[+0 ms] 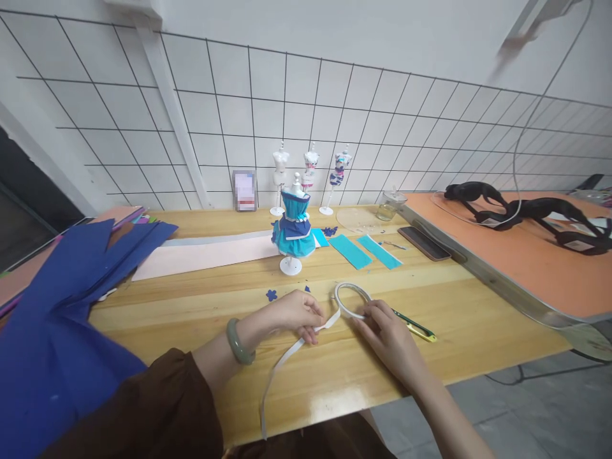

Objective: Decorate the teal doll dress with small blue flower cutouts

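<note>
white wall (pixel 335 25), dark grid lines (pixel 285 99) across it; wooden table (pixel 478 331), grey floor (pixel 530 408).

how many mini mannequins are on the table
4. The front mannequin, dressed in blue, stands mid-table. Behind it, in a row, are the left mannequin, the middle mannequin, partly hidden by the front one, and the right mannequin.

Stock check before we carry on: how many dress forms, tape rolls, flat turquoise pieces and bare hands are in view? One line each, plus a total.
Dress forms: 4
Tape roll: 1
Flat turquoise pieces: 3, one beside the front form
Left hand and right hand: 2
Total: 10
</note>
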`<state>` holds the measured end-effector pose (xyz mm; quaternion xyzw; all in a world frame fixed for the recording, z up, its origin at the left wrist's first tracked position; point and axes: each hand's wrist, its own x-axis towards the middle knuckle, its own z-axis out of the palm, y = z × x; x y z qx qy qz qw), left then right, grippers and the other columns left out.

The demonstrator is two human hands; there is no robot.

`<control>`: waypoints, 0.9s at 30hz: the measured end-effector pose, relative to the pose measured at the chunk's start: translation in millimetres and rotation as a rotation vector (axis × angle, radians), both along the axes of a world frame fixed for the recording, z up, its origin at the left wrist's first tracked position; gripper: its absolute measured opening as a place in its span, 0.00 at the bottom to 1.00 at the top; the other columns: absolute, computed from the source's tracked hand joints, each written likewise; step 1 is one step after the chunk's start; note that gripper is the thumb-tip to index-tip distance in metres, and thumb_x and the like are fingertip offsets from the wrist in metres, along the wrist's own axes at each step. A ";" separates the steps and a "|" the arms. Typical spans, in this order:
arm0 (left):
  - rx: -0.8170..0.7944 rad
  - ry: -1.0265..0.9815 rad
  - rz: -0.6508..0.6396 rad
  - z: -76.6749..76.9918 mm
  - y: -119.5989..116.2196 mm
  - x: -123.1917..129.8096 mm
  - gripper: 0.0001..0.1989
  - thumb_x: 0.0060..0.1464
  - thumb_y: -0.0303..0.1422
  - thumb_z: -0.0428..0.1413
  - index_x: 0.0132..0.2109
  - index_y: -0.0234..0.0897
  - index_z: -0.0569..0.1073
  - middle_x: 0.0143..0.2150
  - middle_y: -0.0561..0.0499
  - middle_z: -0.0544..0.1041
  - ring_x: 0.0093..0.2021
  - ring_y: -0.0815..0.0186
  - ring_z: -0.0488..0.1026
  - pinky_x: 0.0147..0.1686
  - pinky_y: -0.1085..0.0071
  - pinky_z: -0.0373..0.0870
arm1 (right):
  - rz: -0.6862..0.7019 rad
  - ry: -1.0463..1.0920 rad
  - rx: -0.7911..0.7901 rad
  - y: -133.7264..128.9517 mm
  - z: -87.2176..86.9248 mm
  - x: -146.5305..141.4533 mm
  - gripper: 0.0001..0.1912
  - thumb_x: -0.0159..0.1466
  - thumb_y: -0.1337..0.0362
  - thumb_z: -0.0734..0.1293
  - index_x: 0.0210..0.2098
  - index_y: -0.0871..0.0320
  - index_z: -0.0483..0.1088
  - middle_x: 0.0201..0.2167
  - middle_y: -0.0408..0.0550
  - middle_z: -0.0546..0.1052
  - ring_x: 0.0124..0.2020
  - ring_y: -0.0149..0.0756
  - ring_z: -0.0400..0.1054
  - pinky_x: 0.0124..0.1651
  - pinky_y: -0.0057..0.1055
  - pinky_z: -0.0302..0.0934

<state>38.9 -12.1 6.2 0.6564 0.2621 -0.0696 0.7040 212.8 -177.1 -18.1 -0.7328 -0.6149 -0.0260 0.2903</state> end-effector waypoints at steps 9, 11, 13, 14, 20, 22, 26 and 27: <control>0.085 -0.027 -0.102 -3.5 0.8 0.3 0.16 0.42 0.40 0.61 0.35 0.32 0.73 0.18 0.53 0.72 0.17 0.70 0.71 0.18 0.76 0.67 | 0.021 -0.063 -0.037 14.3 21.2 34.6 0.12 0.61 0.54 0.61 0.33 0.56 0.67 0.36 0.50 0.71 0.34 0.36 0.69 0.35 0.31 0.64; 0.089 -0.033 -0.050 -2.9 -0.6 1.4 0.17 0.41 0.40 0.61 0.35 0.32 0.72 0.19 0.54 0.72 0.17 0.70 0.71 0.17 0.77 0.66 | 0.042 -0.069 -0.052 18.8 21.1 37.7 0.12 0.61 0.54 0.61 0.33 0.56 0.68 0.38 0.51 0.72 0.36 0.37 0.69 0.37 0.32 0.64; 0.100 -0.052 -0.004 -1.5 -1.4 1.6 0.15 0.42 0.39 0.60 0.35 0.32 0.71 0.20 0.54 0.72 0.18 0.70 0.71 0.16 0.77 0.66 | 0.056 -0.073 -0.065 23.2 18.1 38.3 0.11 0.61 0.55 0.61 0.33 0.56 0.68 0.40 0.51 0.72 0.37 0.37 0.70 0.38 0.32 0.65; 0.113 -0.056 0.004 -0.4 -1.6 1.3 0.14 0.43 0.39 0.60 0.34 0.32 0.70 0.20 0.54 0.72 0.18 0.70 0.71 0.16 0.78 0.65 | 0.068 -0.080 -0.071 25.4 16.1 37.9 0.11 0.62 0.55 0.61 0.34 0.56 0.68 0.41 0.51 0.72 0.38 0.37 0.70 0.39 0.32 0.65; 0.207 -0.041 -0.011 5.8 -1.3 -1.8 0.11 0.44 0.37 0.58 0.30 0.31 0.72 0.15 0.55 0.68 0.15 0.72 0.68 0.13 0.80 0.61 | 0.128 -0.221 -0.058 32.3 8.9 36.6 0.12 0.64 0.59 0.58 0.43 0.55 0.70 0.47 0.54 0.71 0.44 0.40 0.70 0.44 0.36 0.65; 0.203 -0.047 -0.016 5.2 -1.6 -1.4 0.11 0.44 0.37 0.58 0.30 0.31 0.73 0.14 0.56 0.67 0.13 0.73 0.65 0.12 0.80 0.59 | 0.080 -0.269 -0.046 27.9 8.0 38.9 0.15 0.65 0.60 0.57 0.46 0.56 0.69 0.50 0.55 0.70 0.45 0.42 0.70 0.44 0.38 0.66; 0.084 -0.056 0.033 3.3 -4.5 1.6 0.10 0.41 0.35 0.60 0.28 0.31 0.71 0.18 0.53 0.71 0.18 0.70 0.71 0.17 0.77 0.65 | -0.014 -0.348 -0.060 4.5 3.0 47.0 0.17 0.64 0.58 0.58 0.48 0.58 0.69 0.50 0.56 0.71 0.48 0.44 0.68 0.47 0.39 0.65; 0.039 -0.053 0.056 3.5 -5.4 2.3 0.10 0.40 0.33 0.61 0.28 0.31 0.70 0.20 0.52 0.72 0.20 0.69 0.72 0.19 0.76 0.67 | -0.026 -0.368 -0.074 -3.5 1.0 49.2 0.17 0.64 0.58 0.58 0.47 0.58 0.69 0.49 0.56 0.72 0.47 0.44 0.68 0.48 0.40 0.64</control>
